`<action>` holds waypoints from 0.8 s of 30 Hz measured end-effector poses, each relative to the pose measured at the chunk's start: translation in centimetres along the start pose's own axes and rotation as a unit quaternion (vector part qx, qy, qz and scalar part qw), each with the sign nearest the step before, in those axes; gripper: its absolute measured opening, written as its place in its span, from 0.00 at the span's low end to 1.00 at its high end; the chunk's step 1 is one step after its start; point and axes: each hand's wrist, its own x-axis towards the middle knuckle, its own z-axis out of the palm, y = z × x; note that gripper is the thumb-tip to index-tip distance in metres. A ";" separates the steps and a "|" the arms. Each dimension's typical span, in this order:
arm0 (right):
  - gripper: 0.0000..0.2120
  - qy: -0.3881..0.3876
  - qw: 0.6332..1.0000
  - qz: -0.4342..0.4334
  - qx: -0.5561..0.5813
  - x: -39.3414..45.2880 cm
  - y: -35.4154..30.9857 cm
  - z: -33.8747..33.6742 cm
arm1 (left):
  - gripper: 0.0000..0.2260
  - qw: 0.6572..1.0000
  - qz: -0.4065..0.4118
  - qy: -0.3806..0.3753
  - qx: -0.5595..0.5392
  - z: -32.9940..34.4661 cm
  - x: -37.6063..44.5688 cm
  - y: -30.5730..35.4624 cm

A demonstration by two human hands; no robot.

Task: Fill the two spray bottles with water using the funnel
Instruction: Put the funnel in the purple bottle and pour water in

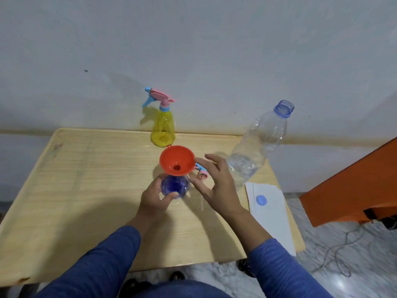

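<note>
Long blue sleeves (103, 261) on both arms, bare hands

Two spray bottles stand on the table: one yellow spray bottle (163, 127) with its trigger head on, one blue spray bottle (175, 187) without; one orange funnel (177, 160); one clear water bottle (257, 143); one loose trigger head (202, 172); one blue cap (261, 200); two hands, the left hand (153, 197) and the right hand (217, 183).

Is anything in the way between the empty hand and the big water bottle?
Nothing visible blocks it. The right hand hovers open just left of the water bottle, with only bare table and air between them. The loose sprayer top lies under the fingers, not toward the bottle. The left hand holds the blue bottle under the funnel.
</note>
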 end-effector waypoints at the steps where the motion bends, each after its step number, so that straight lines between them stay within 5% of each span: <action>1: 0.22 -0.027 1.000 0.006 -0.002 -0.1 0.3 0.5 | 0.23 1.000 -0.001 0.000 -0.002 0.0 0.0 0.0; 5: 0.21 -0.079 0.996 0.043 0.005 0.2 0.9 1.8 | 0.23 1.000 -0.001 0.009 -0.025 0.0 -0.2 0.2; 13: 0.09 -0.057 0.998 0.018 0.018 2.5 0.9 2.1 | 0.22 0.999 -0.012 0.015 -0.047 0.1 -0.2 0.4; 24: 0.13 -0.090 0.996 -0.006 0.009 4.0 1.3 1.0 | 0.24 0.999 -0.015 0.015 -0.026 0.0 -0.2 0.6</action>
